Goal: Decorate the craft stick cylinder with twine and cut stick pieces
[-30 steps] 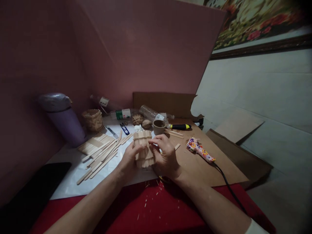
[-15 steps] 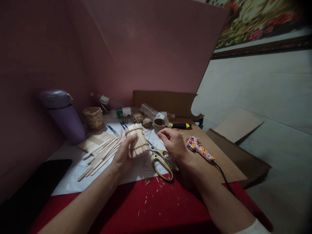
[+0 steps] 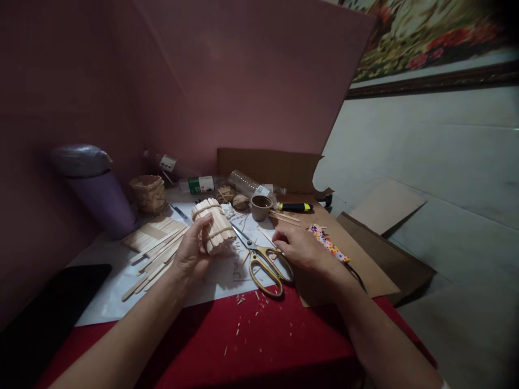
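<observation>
- From where I stand, the left hand [image 3: 190, 253] is wrapped around a small drum of craft sticks [image 3: 213, 226]. The thumb lies across the front and the fingers are curled behind.
- A moment ago both hands were closed on that drum, close in front of the person. Now the left hand alone has it, and it has been carried out to the left.
- The drum sits tilted over the white paper [image 3: 109, 302], just beside the loose craft sticks [image 3: 156, 262]. A band of twine runs round its staves. I cannot tell whether its lower end touches the paper.
- The right hand [image 3: 302, 251] has let go and moved off to the right. It lies palm down and loosely curled, pinching nothing, at the edge of the cardboard sheet [image 3: 365, 270].
- That move has uncovered the gold-handled scissors [image 3: 253, 254], which lie with their blades apart between the two hands. The right hand is against the handle loops, but I cannot make out whether a finger is through one.
- So the drum now holds its shape in a one-handed grip, and the other hand is free beside a cutting tool.
- The flowered glue gun [image 3: 328, 246] lies just past the right hand. The brown cup [image 3: 260, 207], yellow cutter [image 3: 294, 207] and twine balls [image 3: 233, 197] are behind.
- At the far left stand a woven basket [image 3: 148, 193] and a purple tumbler [image 3: 97, 189].
- Wood chips speckle the red cloth [image 3: 263, 346] on the worktop.
</observation>
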Demonstrator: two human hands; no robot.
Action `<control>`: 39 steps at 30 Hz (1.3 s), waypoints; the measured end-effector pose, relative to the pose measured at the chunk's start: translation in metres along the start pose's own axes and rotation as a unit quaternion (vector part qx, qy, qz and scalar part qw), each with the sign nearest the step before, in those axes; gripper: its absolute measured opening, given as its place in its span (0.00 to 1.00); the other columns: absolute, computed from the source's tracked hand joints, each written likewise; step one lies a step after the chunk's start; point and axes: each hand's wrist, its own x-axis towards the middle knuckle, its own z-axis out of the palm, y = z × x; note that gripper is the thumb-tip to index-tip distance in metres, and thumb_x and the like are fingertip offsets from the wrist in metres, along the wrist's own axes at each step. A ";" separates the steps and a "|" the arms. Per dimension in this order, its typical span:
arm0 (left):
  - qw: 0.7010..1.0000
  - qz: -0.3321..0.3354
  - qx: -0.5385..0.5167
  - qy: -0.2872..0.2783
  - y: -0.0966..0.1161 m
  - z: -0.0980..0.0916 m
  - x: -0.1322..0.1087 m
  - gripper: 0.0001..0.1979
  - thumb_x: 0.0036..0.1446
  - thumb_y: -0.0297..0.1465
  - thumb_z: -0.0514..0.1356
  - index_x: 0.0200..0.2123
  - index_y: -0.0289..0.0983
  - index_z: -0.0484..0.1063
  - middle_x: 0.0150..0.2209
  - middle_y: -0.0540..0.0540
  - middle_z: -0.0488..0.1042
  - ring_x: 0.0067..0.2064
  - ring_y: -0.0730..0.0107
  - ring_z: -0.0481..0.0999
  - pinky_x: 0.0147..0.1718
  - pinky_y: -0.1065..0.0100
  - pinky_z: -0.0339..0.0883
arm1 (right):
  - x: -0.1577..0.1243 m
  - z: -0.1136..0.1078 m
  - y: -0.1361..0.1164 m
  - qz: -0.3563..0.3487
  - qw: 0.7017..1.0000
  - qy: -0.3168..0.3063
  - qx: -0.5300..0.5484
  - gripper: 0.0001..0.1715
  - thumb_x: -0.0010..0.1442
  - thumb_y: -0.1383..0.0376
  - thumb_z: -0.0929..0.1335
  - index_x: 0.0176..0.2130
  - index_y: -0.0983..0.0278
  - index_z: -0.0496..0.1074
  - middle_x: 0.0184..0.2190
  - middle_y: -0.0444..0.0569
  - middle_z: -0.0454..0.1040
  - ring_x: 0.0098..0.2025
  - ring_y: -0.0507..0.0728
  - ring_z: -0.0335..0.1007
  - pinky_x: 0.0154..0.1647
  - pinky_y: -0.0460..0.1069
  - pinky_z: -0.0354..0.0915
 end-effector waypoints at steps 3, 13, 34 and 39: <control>1.000 0.010 -0.009 0.006 0.002 0.000 0.000 0.10 0.52 0.25 0.60 0.39 0.32 0.74 0.29 0.45 0.78 0.26 0.65 0.77 0.24 0.62 0.76 | -0.008 0.004 -0.007 0.002 1.000 -0.003 0.005 0.10 0.61 0.68 0.64 0.33 0.63 0.76 0.32 0.50 0.79 0.34 0.55 0.71 0.32 0.47 0.57; 1.000 0.017 -0.021 0.007 0.004 -0.003 0.005 0.09 0.51 0.25 0.61 0.38 0.32 0.75 0.28 0.44 0.78 0.25 0.66 0.77 0.25 0.62 0.77 | -0.037 0.013 -0.041 0.025 0.995 -0.074 -0.060 0.05 0.56 0.69 0.67 0.36 0.64 0.69 0.28 0.48 0.73 0.29 0.55 0.66 0.26 0.48 0.49; 0.999 0.039 -0.009 0.005 0.008 -0.001 0.003 0.12 0.50 0.26 0.62 0.40 0.31 0.75 0.29 0.44 0.79 0.26 0.64 0.78 0.24 0.62 0.77 | -0.013 0.038 -0.037 0.000 0.988 -0.037 -0.148 0.11 0.59 0.66 0.64 0.43 0.66 0.69 0.35 0.57 0.78 0.33 0.60 0.72 0.29 0.50 0.52; 0.998 0.059 0.016 0.025 0.008 -0.001 0.006 0.10 0.48 0.26 0.62 0.37 0.31 0.75 0.27 0.45 0.78 0.25 0.66 0.77 0.23 0.66 0.75 | -0.010 0.029 -0.048 -0.018 0.982 -0.034 -0.185 0.12 0.63 0.62 0.64 0.42 0.67 0.72 0.36 0.60 0.78 0.34 0.62 0.73 0.30 0.51 0.56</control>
